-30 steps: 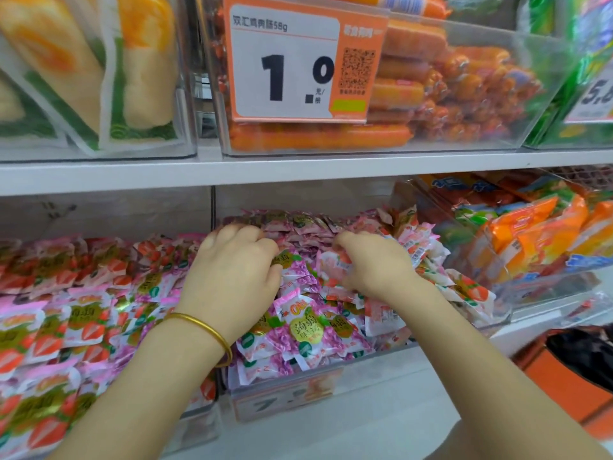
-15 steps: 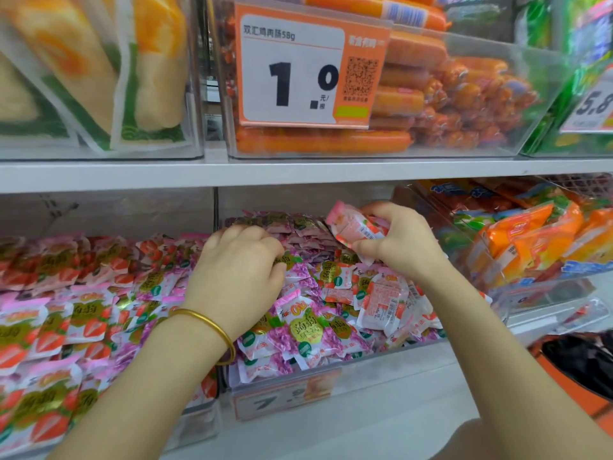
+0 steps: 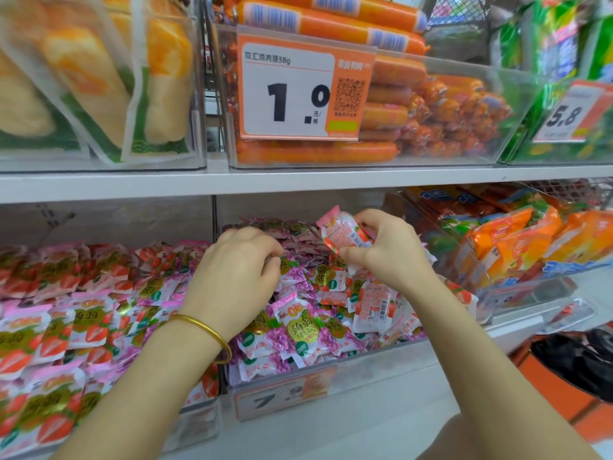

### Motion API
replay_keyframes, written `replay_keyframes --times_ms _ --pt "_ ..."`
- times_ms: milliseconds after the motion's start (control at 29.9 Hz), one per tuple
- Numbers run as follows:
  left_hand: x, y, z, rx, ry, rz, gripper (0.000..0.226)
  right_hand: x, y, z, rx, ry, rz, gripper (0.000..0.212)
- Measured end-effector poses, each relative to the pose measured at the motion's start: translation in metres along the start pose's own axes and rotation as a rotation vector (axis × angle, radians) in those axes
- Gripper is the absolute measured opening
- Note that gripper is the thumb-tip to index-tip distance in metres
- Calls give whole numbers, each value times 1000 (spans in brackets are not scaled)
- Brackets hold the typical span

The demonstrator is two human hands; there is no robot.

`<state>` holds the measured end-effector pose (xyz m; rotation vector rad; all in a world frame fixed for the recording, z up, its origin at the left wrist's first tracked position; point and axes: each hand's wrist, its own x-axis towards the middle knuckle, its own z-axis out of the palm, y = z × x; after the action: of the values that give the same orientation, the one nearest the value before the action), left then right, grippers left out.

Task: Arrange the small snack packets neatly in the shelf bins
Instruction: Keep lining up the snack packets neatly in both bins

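Note:
A clear middle bin (image 3: 365, 370) on the lower shelf holds a heap of small purple-and-white snack packets (image 3: 298, 330). My right hand (image 3: 388, 250) holds a pink-red packet (image 3: 343, 235) lifted above the heap, back side facing me, pinched between thumb and fingers. My left hand (image 3: 238, 270), with a gold bangle at the wrist, rests knuckles-up on the purple packets with fingers curled down into them; what the fingertips hold is hidden. The left bin (image 3: 199, 423) is packed with pink strawberry packets (image 3: 76, 313).
The upper shelf (image 3: 298, 179) carries a clear bin of orange sausages (image 3: 381, 104) with a 1.0 price tag (image 3: 298, 91) and bagged corn (image 3: 83, 78) at left. Orange snack bags (image 3: 517, 240) fill the right bin. A black bag (image 3: 577, 363) sits low right.
My right hand has picked a pink-red packet out of the heap and raised it toward the back of the bin. My left hand has stayed put on the packets.

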<state>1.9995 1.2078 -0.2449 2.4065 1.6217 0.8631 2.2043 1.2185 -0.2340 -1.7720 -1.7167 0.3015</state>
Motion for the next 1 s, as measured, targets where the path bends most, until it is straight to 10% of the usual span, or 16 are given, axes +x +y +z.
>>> replay_keyframes --times_ms 334,534,801,1002 --pt "0 -1 1 -3 12 8 26 -3 -1 -2 515 -104 99 26" --pt "0 -3 2 -60 44 26 25 -9 -6 0 298 72 -102 27" --pt "-8 10 -19 -618 30 -80 36 -25 -27 12 1076 -407 35 45" --pt "-32 -6 -35 -741 12 -195 29 -41 -57 31 1150 -506 81 31"
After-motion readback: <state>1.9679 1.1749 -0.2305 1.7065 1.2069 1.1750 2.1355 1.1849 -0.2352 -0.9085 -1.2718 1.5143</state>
